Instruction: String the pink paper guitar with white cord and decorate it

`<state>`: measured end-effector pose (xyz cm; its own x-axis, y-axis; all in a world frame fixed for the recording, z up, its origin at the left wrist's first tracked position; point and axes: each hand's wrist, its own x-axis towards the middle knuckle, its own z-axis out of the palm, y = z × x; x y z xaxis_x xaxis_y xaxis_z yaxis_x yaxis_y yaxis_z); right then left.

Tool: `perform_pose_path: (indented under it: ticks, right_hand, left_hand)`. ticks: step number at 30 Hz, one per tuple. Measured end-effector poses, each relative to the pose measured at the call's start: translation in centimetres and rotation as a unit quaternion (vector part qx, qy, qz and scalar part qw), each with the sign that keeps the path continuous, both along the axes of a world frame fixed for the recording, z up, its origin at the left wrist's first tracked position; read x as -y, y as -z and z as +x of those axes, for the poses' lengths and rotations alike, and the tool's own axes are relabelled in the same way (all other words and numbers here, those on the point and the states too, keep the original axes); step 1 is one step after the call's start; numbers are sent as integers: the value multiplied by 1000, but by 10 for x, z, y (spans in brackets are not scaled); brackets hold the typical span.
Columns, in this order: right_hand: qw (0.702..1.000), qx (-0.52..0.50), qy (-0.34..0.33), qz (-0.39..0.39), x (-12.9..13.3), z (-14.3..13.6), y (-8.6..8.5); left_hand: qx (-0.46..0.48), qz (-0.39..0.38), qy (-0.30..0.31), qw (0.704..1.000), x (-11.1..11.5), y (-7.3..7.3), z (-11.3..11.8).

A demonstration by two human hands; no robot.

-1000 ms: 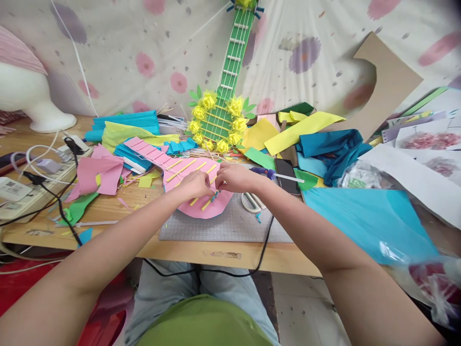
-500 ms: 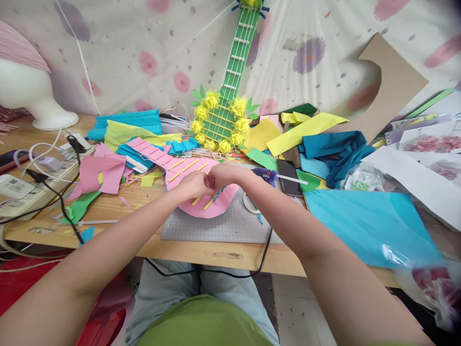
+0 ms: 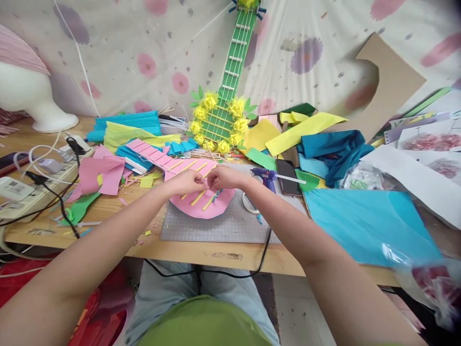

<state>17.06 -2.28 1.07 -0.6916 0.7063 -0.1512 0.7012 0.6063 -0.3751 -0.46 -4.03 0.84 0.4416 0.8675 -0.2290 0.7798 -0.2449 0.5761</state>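
Observation:
A pink paper guitar (image 3: 201, 210) with yellow strips across its round body lies on a grey cutting mat (image 3: 187, 233). Over its middle my left hand (image 3: 190, 181) is closed in a pinch. Just to the right, my right hand (image 3: 225, 178) pinches too, its fingertips close to the left ones. Whatever thin thing sits between the fingers is too small to make out. A small twisted blue piece (image 3: 216, 195) lies on the pink body below my right hand. The guitar's ridged pink neck (image 3: 147, 153) points to the back left.
A purple glue gun (image 3: 264, 178), a tape roll (image 3: 249, 204) and a phone (image 3: 288, 177) lie right of my hands. Behind stands a green guitar with yellow flowers (image 3: 226, 103). Left are a power strip (image 3: 43, 182) and cables; blue sheets (image 3: 367, 223) cover the right.
My hands have drawn slightly apart from where they met over the pink guitar. My left hand has shifted a little left and up. The view has tilted slightly.

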Motion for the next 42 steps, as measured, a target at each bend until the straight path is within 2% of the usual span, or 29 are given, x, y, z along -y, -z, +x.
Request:
perform_pose_path:
  ticks: [5,10,14,19,25,30,36,42]
  right_hand:
    - [991,-61,7,120,1,4,7]
    - [971,-160,56,170,14,16,2]
    - [957,-201,61,200,33,26,2]
    - [955,-189,74,215,52,33,17]
    - [955,-189,88,211,54,34,31]
    - [958,-191,77,201,52,35,33]
    - [964,-171,73,193,50,34,31]
    - [973,-126,61,186,45,27,21]
  left_hand:
    - [3,0,-11,1000,3,0,2]
    - [-6,-5,-19,1000,7,-2,4]
    - [-2,-5,-13,1000,7,-1,5]
    - [6,-1,-9,1000,8,-2,7]
    - [60,24,52,997,26,-17,20]
    - [13,64,99,993,33,-14,19]
    - [-48,77,61,994,34,1,15]
    - [-79,56,16,995,28,-1,13]
